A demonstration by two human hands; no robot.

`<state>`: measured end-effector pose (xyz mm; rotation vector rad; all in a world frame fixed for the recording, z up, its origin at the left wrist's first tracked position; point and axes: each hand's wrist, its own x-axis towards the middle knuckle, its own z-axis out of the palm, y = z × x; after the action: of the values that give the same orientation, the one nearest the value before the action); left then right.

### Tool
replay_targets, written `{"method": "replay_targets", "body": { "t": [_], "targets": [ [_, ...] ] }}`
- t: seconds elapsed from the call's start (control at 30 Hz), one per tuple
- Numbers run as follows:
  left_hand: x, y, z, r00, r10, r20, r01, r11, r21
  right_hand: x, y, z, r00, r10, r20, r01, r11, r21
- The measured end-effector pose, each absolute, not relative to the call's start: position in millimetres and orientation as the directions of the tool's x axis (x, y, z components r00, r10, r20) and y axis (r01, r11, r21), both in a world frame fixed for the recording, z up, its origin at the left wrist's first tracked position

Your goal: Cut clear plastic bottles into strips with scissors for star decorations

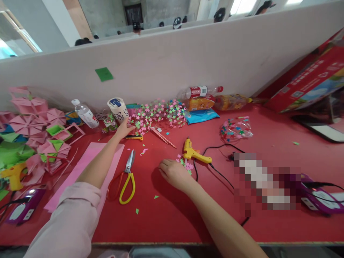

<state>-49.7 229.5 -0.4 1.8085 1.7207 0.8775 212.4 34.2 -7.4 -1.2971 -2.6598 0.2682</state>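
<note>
My left hand [125, 128] reaches far across the red table [172, 218] and touches the near edge of a heap of pink and green paper stars [156, 114], beside a white cup with writing [118, 108]. My right hand [175, 173] lies palm down on the table, fingers curled over a few small paper stars [187, 164], just in front of a yellow glue gun [194, 153]. Whether either hand pinches a star is hidden.
Scissors with red and yellow handles [125, 179] lie between my arms on the edge of a pink sheet [83, 172]. Pink and green folded paper shapes [40, 132] crowd the left. Bottles [85, 114] and a red box [309, 79] stand by the partition wall.
</note>
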Motion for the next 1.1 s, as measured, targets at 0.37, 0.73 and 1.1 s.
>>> {"method": "replay_targets", "body": {
  "t": [0.37, 0.73, 1.1],
  "targets": [
    [-49, 120, 12, 0.145, 0.897, 0.418, 0.775, -0.365, 0.516, 235, 43, 17, -0.298, 0.954, 0.037, 0.939, 0.300, -0.168],
    [-35, 29, -9, 0.277, 0.953, 0.125, 0.776, -0.298, 0.555, 300, 39, 17, 0.021, 0.995, -0.096, 0.999, -0.018, 0.038],
    [-25, 43, -20, 0.292, 0.922, 0.253, 0.705, -0.387, 0.595, 279, 37, 23, -0.013, 0.990, 0.143, 1.000, 0.012, 0.013]
  ]
}}
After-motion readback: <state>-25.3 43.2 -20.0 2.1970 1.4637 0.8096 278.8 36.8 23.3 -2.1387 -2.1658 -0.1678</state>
